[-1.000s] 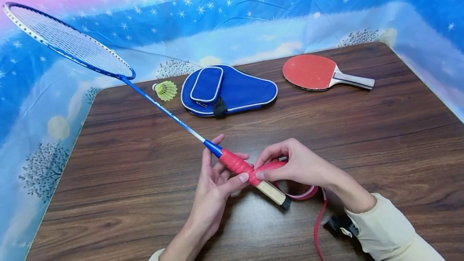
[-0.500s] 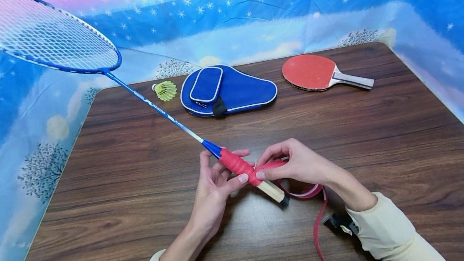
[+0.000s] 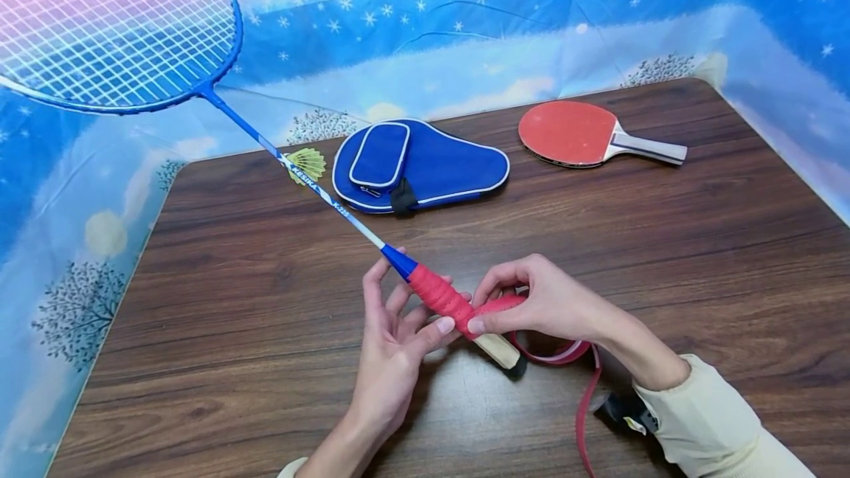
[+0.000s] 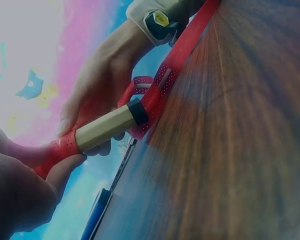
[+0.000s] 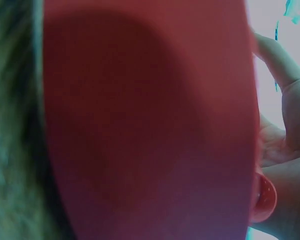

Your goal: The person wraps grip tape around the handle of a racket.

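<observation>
Red tape [image 3: 434,293] partway round racket handle [image 3: 498,350], held over tabletop [image 3: 252,330]: wrapping seems under way. Your left hand [image 3: 395,341] grips racket handle, right hand [image 3: 547,297] pinches tape. Next turn likely needs steady tension, even overlap.

We hold our bare left hand [image 3: 390,351], thumb [image 3: 430,338] extended, fingers [image 3: 374,293] bent, just beside our pinching bare right hand [image 3: 547,301] (a pale cream fabric sleeve [image 3: 710,415] bunched at the forearm [image 3: 647,356]).
</observation>
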The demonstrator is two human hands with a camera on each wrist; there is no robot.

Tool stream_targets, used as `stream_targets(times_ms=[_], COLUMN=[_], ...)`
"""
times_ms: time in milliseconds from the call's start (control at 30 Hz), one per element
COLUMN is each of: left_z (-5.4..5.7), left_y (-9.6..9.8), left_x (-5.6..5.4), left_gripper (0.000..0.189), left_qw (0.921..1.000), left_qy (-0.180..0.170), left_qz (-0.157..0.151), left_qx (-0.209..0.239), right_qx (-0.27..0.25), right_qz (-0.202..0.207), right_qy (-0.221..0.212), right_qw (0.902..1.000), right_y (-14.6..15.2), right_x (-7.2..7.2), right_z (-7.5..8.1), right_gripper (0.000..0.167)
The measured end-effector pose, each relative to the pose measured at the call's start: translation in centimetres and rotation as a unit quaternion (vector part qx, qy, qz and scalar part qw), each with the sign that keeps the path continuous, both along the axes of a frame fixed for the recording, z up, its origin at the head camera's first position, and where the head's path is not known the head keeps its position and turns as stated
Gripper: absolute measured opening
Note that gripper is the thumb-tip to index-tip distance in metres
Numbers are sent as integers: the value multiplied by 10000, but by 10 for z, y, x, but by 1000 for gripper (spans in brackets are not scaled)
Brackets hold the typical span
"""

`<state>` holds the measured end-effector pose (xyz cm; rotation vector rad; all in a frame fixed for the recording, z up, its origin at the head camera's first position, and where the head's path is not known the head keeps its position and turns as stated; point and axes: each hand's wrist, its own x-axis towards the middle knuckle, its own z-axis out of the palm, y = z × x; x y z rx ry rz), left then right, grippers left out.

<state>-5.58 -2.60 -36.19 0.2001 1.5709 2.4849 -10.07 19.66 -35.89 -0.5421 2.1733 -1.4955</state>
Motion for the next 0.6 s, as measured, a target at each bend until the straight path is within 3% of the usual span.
stream_targets(times_ms=[233, 467, 600], left_z=[-1, 0, 0], left_y=[0, 1, 1], left_x=[1, 0, 0], left_gripper=[89, 85, 83], left_qw=[9995, 9985, 9985], left_qy=[221, 162, 208], left_qz=[-213, 66, 102], left_qx=[-84, -515, -504], right_qx=[-9, 21, 129], right_qz=[-76, -3, 30], right_qy=[120, 110, 123], right_qw=[9999, 9999, 9998], right_y=[-4, -5, -5], right_x=[1, 2, 2], right_z=[-2, -2, -2], right_gripper=[22, 21, 22])
